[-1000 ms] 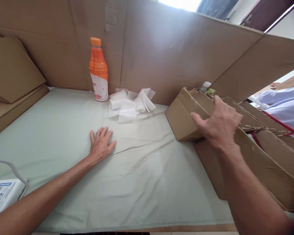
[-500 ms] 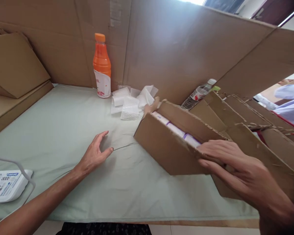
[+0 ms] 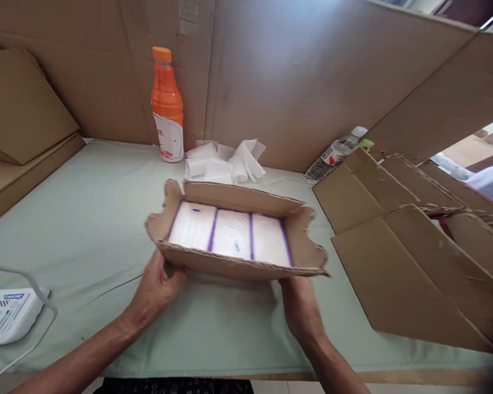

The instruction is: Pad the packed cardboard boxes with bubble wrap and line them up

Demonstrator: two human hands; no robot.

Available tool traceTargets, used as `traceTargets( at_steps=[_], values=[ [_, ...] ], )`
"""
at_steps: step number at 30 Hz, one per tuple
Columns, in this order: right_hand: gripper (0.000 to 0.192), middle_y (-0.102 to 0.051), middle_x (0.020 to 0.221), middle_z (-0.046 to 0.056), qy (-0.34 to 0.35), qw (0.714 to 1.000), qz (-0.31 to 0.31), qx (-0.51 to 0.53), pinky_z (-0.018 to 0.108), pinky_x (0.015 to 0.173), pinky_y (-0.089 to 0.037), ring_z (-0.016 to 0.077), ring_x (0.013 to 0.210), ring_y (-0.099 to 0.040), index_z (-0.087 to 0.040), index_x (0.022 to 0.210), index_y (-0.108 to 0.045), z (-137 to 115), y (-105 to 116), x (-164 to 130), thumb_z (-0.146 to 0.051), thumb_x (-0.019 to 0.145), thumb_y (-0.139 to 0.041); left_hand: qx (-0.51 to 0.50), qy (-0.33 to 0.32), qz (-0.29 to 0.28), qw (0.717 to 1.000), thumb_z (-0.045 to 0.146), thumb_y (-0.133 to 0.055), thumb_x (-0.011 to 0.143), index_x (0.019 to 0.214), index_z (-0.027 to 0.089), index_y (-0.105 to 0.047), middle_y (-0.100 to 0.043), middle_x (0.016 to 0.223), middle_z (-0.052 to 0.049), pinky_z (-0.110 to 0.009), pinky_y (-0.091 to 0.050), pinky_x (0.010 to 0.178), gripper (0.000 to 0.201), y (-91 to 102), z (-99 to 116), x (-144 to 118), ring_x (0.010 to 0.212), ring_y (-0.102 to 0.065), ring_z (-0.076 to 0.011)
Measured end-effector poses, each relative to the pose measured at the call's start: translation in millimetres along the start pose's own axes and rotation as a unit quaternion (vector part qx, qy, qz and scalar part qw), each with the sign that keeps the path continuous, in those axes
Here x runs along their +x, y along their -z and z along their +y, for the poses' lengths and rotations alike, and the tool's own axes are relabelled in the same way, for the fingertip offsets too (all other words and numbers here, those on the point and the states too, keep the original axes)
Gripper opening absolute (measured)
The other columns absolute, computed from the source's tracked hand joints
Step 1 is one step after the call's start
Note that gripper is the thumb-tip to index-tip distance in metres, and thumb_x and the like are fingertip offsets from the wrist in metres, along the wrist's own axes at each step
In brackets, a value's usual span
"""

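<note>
An open cardboard box [image 3: 230, 266] with ragged flap edges is held up in front of me, its opening tilted toward me. Inside lie white packs [image 3: 230, 232] with purple edges, side by side in a row. My left hand [image 3: 156, 287] grips the box from below at its left end, thumb against the near wall. Under the right part of the box is my right hand [image 3: 299, 306]; the box hides its fingers, but it supports that side. Behind the box, white bubble-wrap pieces [image 3: 225, 161] lie crumpled on the green cloth.
An orange drink bottle [image 3: 167, 106] stands at the back. A clear bottle [image 3: 334, 156] leans near cardboard boxes [image 3: 411, 273] on the right. At left are a white device [image 3: 10, 317] with a grey cable and more cardboard [image 3: 24, 106]. A cardboard wall [image 3: 287, 82] closes off the back.
The box has moved left to the middle, turned square to me and tilted so its contents show. My left hand has taken hold of it; my right hand has shifted underneath.
</note>
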State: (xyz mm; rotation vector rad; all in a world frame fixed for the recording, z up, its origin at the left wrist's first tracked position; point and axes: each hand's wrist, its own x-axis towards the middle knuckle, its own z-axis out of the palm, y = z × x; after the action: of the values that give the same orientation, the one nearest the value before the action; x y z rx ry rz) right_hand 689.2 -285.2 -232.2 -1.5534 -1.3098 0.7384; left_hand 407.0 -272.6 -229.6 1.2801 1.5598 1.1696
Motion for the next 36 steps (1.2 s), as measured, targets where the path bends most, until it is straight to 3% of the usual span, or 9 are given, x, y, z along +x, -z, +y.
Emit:
traceTargets(
  at_steps=[5, 8, 12, 15, 19, 23, 27, 31, 36],
  values=[
    [0.057, -0.063, 0.143, 0.007, -0.029, 0.981, -0.126, 0.146, 0.048, 0.11, -0.047, 0.0298, 0.131, -0.058, -0.028, 0.138, -0.064, -27, -60, 27, -0.064, 0.097, -0.047, 0.037, 0.073, 0.185, 0.979, 0.038, -0.07, 0.05, 0.075, 0.021, -0.054, -0.045, 0.055, 0.009, -0.025, -0.032, 0.048, 0.034, 41.8, -4, 36, 0.052, -0.038, -0.0122],
    [0.059, -0.056, 0.151, 0.004, -0.015, 0.965, -0.192, 0.179, 0.045, 0.114, -0.044, 0.0271, 0.14, -0.05, -0.028, 0.141, -0.06, -40, -87, 45, -0.065, 0.097, -0.047, 0.012, 0.062, 0.256, 0.965, 0.034, -0.07, 0.049, 0.084, 0.021, -0.055, -0.051, 0.064, 0.008, -0.025, -0.037, 0.057, 0.04, 50.1, -6, 52, 0.063, -0.043, -0.013],
    [0.049, -0.068, 0.136, 0.006, 0.01, 0.952, -0.251, 0.175, 0.041, 0.103, -0.051, 0.0248, 0.126, -0.062, -0.026, 0.131, -0.067, -40, -90, 72, -0.057, 0.098, -0.05, -0.035, 0.047, 0.286, 0.956, 0.032, -0.068, 0.048, 0.093, 0.021, -0.054, -0.057, 0.08, 0.005, -0.026, -0.041, 0.069, 0.048, 45.4, -11, 62, 0.077, -0.049, -0.0145],
    [0.036, -0.075, 0.119, 0.007, 0.064, 0.981, -0.168, 0.073, 0.04, 0.098, -0.052, 0.0243, 0.111, -0.068, -0.023, 0.117, -0.072, -28, -72, 106, -0.045, 0.092, -0.06, -0.03, 0.068, 0.296, 0.952, 0.033, -0.069, 0.047, 0.089, 0.021, -0.054, -0.055, 0.074, 0.005, -0.025, -0.04, 0.066, 0.046, 41.8, -13, 62, 0.073, -0.048, -0.0143],
    [0.035, -0.067, 0.133, 0.011, 0.122, 0.992, -0.022, -0.037, 0.048, 0.102, -0.048, 0.0289, 0.126, -0.059, -0.022, 0.115, -0.07, -12, -50, 171, -0.034, 0.083, -0.062, 0.002, 0.088, 0.3, 0.95, 0.035, -0.069, 0.049, 0.086, 0.021, -0.054, -0.05, 0.062, 0.008, -0.023, -0.033, 0.054, 0.042, 40.6, -10, 59, 0.06, -0.041, -0.0115],
    [0.031, -0.058, 0.143, 0.014, 0.197, 0.956, 0.074, -0.205, 0.055, 0.108, -0.041, 0.0333, 0.134, -0.05, -0.022, 0.11, -0.071, -7, -57, 233, -0.03, 0.081, -0.063, 0.034, 0.114, 0.288, 0.95, 0.036, -0.071, 0.052, 0.084, 0.022, -0.053, -0.052, 0.063, 0.009, -0.023, -0.032, 0.051, 0.039, 39.1, -10, 56, 0.055, -0.038, -0.0099],
    [0.022, -0.055, 0.147, 0.016, 0.194, 0.926, 0.102, -0.306, 0.059, 0.105, -0.04, 0.0382, 0.134, -0.048, -0.021, 0.099, -0.071, 0, -76, 276, -0.03, 0.079, -0.068, 0.032, 0.113, 0.289, 0.95, 0.038, -0.072, 0.05, 0.087, 0.022, -0.055, -0.058, 0.07, 0.006, -0.025, -0.04, 0.055, 0.044, 35.2, -12, 57, 0.06, -0.047, -0.0129],
    [0.018, -0.072, 0.118, 0.013, 0.191, 0.928, 0.119, -0.299, 0.055, 0.104, -0.043, 0.0318, 0.117, -0.061, -0.021, 0.095, -0.069, 4, -60, 289, -0.025, 0.085, -0.055, 0.01, 0.1, 0.289, 0.952, 0.038, -0.071, 0.05, 0.088, 0.022, -0.054, -0.06, 0.076, 0.003, -0.028, -0.048, 0.065, 0.044, 30.5, -8, 59, 0.067, -0.052, -0.0146],
    [0.017, -0.074, 0.112, 0.01, 0.336, 0.885, 0.182, -0.267, 0.051, 0.106, -0.044, 0.0298, 0.118, -0.064, -0.023, 0.099, -0.069, -9, -2, 242, -0.03, 0.09, -0.056, 0.024, 0.095, 0.283, 0.954, 0.038, -0.069, 0.051, 0.087, 0.021, -0.052, -0.056, 0.072, 0.005, -0.026, -0.048, 0.063, 0.043, 33.1, -6, 57, 0.062, -0.045, -0.0114]
  ],
)
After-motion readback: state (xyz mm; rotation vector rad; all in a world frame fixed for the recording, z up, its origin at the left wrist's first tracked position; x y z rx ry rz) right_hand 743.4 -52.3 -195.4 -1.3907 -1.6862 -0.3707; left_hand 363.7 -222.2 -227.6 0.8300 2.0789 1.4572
